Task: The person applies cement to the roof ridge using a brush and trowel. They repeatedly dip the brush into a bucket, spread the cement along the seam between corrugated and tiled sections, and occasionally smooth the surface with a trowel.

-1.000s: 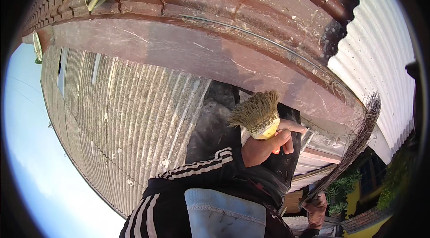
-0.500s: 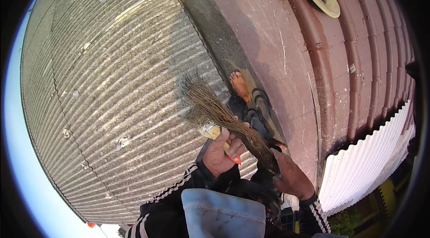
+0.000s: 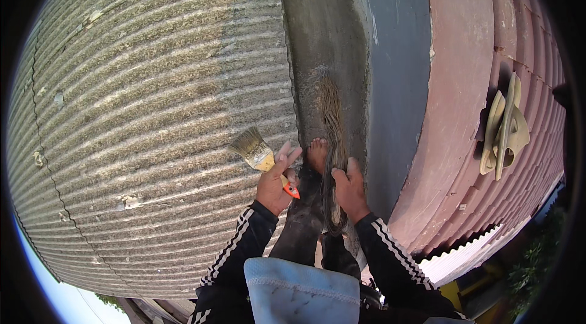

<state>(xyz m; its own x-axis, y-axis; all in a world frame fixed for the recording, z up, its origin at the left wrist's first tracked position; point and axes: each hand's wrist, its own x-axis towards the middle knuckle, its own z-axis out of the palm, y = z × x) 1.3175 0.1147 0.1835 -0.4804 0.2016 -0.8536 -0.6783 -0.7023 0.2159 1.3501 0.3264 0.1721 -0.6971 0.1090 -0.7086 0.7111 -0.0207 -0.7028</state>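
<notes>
My left hand [image 3: 276, 187] is closed round the handle of a flat paintbrush [image 3: 255, 149], whose wide bristles point up and to the left, over the corrugated roof. The handle is yellowish with an orange-red end showing below my fingers. In my right hand [image 3: 351, 191] is a stick broom [image 3: 331, 116], a long bundle of thin brown twigs. I grip it near its lower, bound end, and the twig tips point away from me above the concrete gutter. A bare foot [image 3: 317, 154] stands between the two tools.
Weathered corrugated roofing [image 3: 159, 116] spreads over the left side. A concrete gutter [image 3: 317, 19] runs away from me, bordered by a grey wall face [image 3: 394, 80] and a reddish ledge [image 3: 461, 61]. Beige sandals [image 3: 504, 132] rest on the brown tiles [image 3: 488, 214] at right.
The broom has swung from a leftward slant to nearly straight ahead over the gutter. My hands have moved apart, with the brush now clear of the broom. The view has turned.
</notes>
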